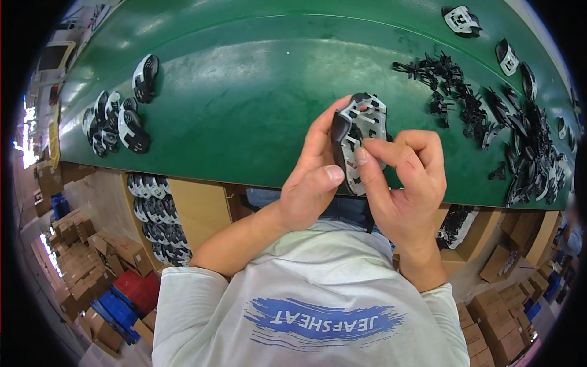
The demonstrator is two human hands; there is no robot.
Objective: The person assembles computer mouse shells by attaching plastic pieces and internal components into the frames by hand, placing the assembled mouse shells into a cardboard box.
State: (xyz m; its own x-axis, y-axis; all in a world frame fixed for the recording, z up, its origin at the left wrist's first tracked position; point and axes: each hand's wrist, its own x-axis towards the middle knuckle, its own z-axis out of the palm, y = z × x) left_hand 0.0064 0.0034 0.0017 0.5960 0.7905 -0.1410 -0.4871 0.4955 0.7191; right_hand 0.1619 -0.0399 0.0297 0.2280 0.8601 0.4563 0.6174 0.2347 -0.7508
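Note:
My left hand (307, 186) grips a curved plastic shell (370, 115), black outside and pale grey inside, with slots and black tabs along its edges. The shell is held upright above the table's near edge, its hollow side turned toward my right hand (411, 174). Thumb and index finger of that hand are pinched together at the inner wall of the shell. Whatever is between those fingertips, if anything, is hidden. Small black pieces (354, 133) show inside the shell near the fingertips.
On the green table (244, 92), several black-and-white shells (132, 129) lie at left. Small black clips (449, 76) are heaped at right, beside a pile of black and grey parts (529, 153). Below the edge, a carton (199, 208) adjoins stacked shells (156, 211).

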